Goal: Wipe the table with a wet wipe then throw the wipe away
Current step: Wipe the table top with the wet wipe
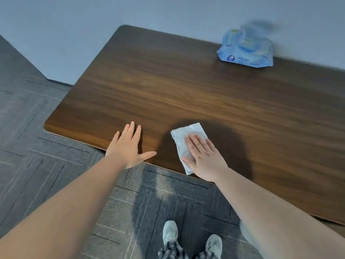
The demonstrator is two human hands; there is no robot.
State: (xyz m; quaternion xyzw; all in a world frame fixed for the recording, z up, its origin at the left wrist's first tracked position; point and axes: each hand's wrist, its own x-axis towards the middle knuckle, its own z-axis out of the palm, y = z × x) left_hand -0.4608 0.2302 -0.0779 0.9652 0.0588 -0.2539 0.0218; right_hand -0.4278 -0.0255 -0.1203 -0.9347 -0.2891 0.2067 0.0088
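A white wet wipe point(182, 141) lies flat on the dark wooden table point(186, 86) near its front edge. My right hand point(203, 157) presses down on the wipe with flat fingers, covering its right half. My left hand point(128, 146) rests flat on the table's front edge to the left of the wipe, fingers spread, holding nothing. A blue pack of wet wipes point(246, 51) lies at the back right of the table, its lid flap standing up.
A grey wall runs behind the table. Grey patterned carpet tiles point(46, 146) cover the floor left of and in front of the table. My two light sneakers point(192, 240) stand below the front edge.
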